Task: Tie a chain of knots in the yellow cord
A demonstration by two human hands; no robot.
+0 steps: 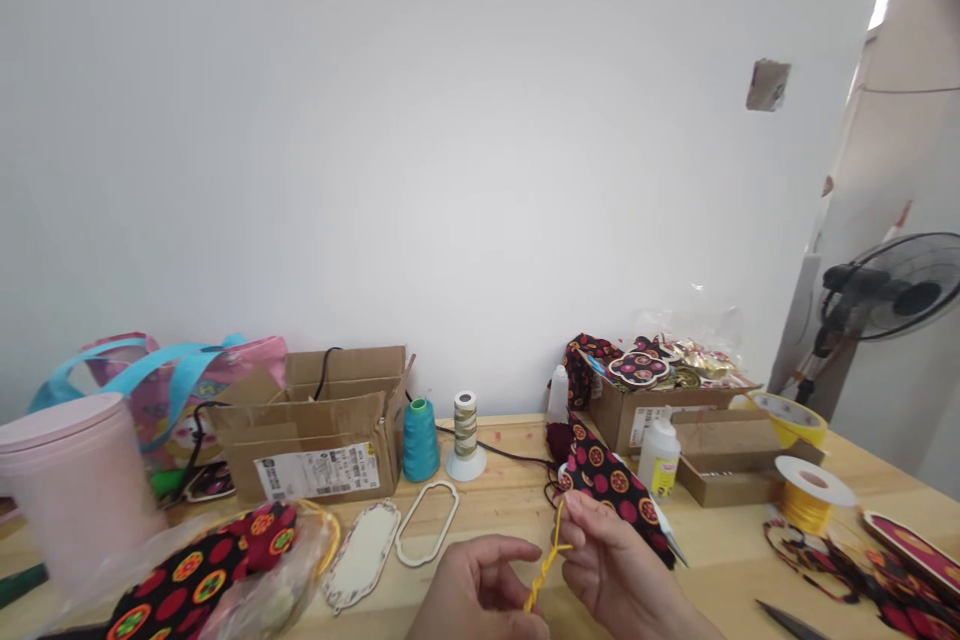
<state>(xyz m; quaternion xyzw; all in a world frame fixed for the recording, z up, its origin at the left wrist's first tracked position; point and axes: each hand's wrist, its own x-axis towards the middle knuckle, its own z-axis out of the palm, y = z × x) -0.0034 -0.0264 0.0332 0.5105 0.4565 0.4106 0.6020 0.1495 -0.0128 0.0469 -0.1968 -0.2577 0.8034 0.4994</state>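
Note:
A twisted yellow cord point(541, 580) runs between my two hands above the front of the table. My left hand point(480, 590) has its fingers curled round the lower part of the cord. With thumb and fingertips, my right hand point(611, 555) pinches the cord's upper end, and a short strand sticks out sideways near its fingers. Behind the right hand lies dark patterned fabric point(611, 470) with red and orange circles. Left of my hands are a pale scalloped frame point(427, 523) and a flat, light panel with an ornate edge point(364, 555).
A cardboard box point(315, 450), teal thread cone point(421, 440) and thread spool point(466, 430) stand at the back. A glue bottle point(660, 455), a filled box point(622, 417) and a yellow cord spool point(810, 495) are on the right. Scissors blades point(787, 620) point inward near the front.

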